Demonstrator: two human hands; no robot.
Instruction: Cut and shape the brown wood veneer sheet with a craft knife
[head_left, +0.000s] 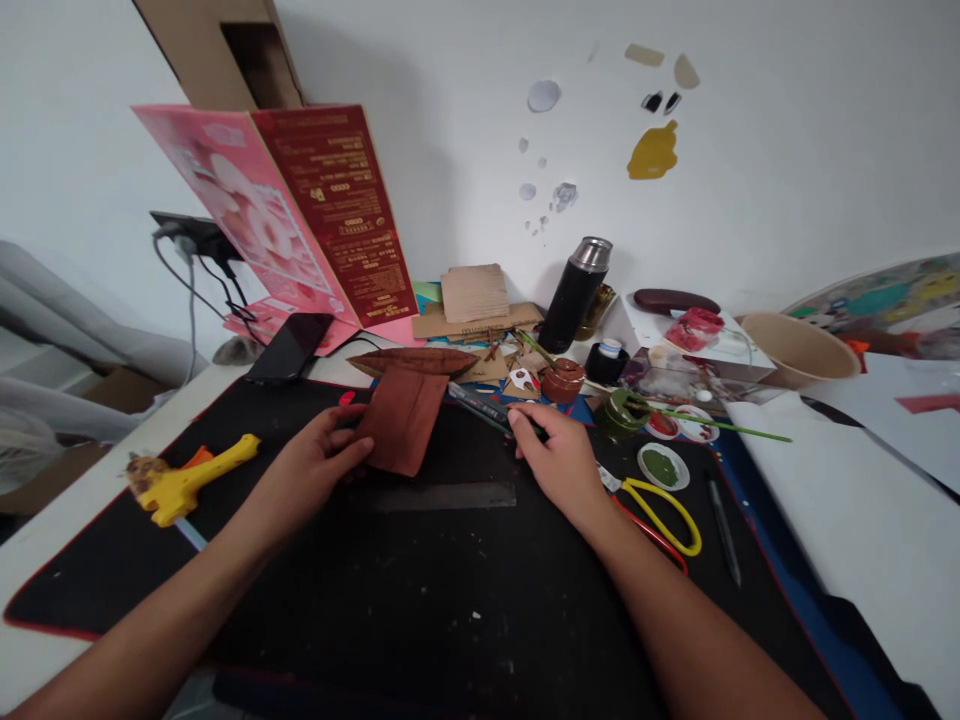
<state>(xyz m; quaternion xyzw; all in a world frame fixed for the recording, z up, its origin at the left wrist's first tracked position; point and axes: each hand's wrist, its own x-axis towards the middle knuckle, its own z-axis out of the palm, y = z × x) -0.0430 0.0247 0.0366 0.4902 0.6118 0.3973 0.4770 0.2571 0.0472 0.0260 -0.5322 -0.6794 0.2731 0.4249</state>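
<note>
My left hand (330, 450) is closed on the lower left edge of a reddish-brown painted rectangular panel (407, 425), tilted above the black mat. Its thumb lies on the front; some fingers are hidden behind. My right hand (559, 455) is closed around a slim black-and-grey pen-shaped tool (480, 405). The tool's far end points left, close to the panel's upper right corner; I cannot tell if they touch. Behind the panel sits a brown boat-shaped piece (450, 361). A clear ruler-like strip (457, 496) lies flat between my hands.
Scissors (660, 505) and a dark pen-like tool (724, 530) lie right, near a green paint jar (621, 412) with a brush across it. A yellow glue gun (187, 480) and phone (291, 348) lie left. A black thermos (574, 295) and pink-red folder (330, 220) stand behind.
</note>
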